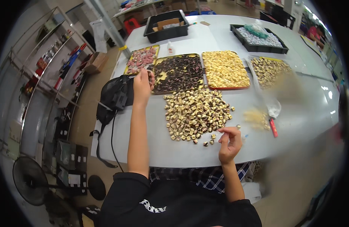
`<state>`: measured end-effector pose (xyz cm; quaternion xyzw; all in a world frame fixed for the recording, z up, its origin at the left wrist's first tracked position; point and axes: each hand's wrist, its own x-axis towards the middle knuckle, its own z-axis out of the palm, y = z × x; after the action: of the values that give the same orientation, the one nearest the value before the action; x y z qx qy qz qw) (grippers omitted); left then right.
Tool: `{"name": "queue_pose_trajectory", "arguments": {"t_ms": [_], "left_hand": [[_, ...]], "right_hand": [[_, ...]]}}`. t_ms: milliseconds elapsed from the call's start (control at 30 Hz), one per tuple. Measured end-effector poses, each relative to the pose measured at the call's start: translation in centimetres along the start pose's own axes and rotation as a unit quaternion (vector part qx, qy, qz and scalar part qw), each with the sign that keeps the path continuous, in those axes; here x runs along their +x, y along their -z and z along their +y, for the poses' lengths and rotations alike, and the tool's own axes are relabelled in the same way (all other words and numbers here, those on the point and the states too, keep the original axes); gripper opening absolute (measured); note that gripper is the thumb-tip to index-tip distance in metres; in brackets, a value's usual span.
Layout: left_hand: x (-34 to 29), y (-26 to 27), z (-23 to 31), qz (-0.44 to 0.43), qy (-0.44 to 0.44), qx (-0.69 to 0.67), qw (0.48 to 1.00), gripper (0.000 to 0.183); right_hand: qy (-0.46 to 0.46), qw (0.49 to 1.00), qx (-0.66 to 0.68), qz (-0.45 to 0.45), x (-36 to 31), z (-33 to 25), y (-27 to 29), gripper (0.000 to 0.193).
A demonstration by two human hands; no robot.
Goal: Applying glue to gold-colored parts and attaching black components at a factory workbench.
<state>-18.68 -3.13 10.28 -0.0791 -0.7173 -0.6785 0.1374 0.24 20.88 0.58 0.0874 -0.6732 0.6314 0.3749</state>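
Note:
My left hand (143, 82) is raised by the near left corner of a tray of dark pieces (180, 70). Its fingers are curled closed, and what they hold, if anything, is hidden. At the near right edge of a large heap of small cream-and-dark pieces (197, 113), my right hand (230, 145) is pinched closed. Something pale and tiny may show at its fingertips, too small to name. A few loose pieces (205, 143) lie on the grey table just left of this hand.
Behind the heap stand a tray of pink pieces (143, 58), a tray of yellow pieces (224, 70) and a tray of cream-and-dark pieces (268, 71). A red marker-like object (273, 128) lies at right. Black bins (166, 34) stand farther back. A black bag (114, 96) sits at left.

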Motion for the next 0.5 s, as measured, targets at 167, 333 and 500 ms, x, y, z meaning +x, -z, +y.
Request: {"name": "queue_pose_trajectory", "arguments": {"t_ms": [167,333,500], "left_hand": [[-10.1,2.8,-0.7,0.024,-0.064,0.349,0.935,0.027],[-14.0,5.0,-5.5,0.104,-0.094,0.532,0.835,0.014],[-14.5,4.3,-6.0,0.053,-0.043,0.541,0.838,0.008]], "right_hand": [[-0.037,0.999,0.015,0.005,-0.3,0.1,-0.7,0.010],[-0.052,0.999,0.001,0.014,-0.4,-0.2,-0.6,0.013],[-0.072,0.995,-0.057,0.045,-0.2,-0.9,-0.9,0.014]]}}
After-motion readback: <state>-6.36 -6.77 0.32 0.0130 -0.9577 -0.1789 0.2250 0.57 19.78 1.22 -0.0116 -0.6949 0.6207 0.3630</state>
